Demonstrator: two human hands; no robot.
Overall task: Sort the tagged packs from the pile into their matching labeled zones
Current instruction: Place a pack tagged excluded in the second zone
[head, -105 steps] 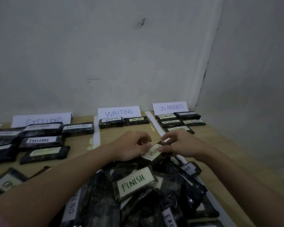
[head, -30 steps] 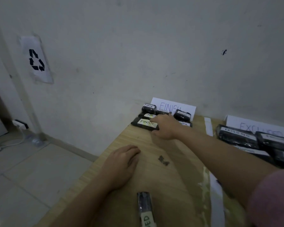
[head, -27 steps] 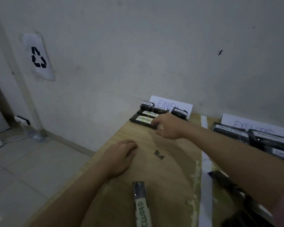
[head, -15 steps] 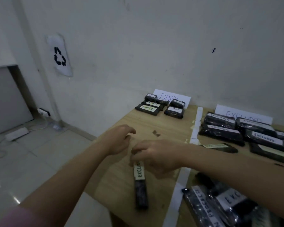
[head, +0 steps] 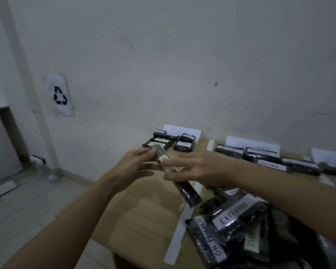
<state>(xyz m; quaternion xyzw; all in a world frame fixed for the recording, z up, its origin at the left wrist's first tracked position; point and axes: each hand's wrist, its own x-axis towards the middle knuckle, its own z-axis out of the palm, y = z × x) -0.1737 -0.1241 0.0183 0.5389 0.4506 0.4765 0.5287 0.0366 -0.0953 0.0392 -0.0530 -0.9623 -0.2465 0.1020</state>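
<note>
A long dark pack (head: 186,191) with a pale tag, its writing blurred, hangs tilted above the wooden table (head: 144,220). My left hand (head: 132,167) pinches its upper end. My right hand (head: 200,169) grips its middle, fingers spread over the tag. The pile of tagged packs (head: 241,226) lies at the lower right, with EXCLUDED and ON PROGRESS tags showing. The FINISH sign (head: 192,132) stands at the wall with several packs (head: 183,145) before it. To its right is the EXCLUDED sign (head: 254,144) with its packs (head: 264,157).
White tape strips (head: 177,237) divide the zones. A third white sign (head: 328,156), too blurred to read, is at the far right. The table's left edge drops to a tiled floor (head: 27,210). A recycling-symbol paper (head: 60,96) hangs on the wall.
The pack that lay on the table under my right hand is now lifted, and both hands hold it. Earlier my right hand set a pack in the FINISH zone and drew back.
</note>
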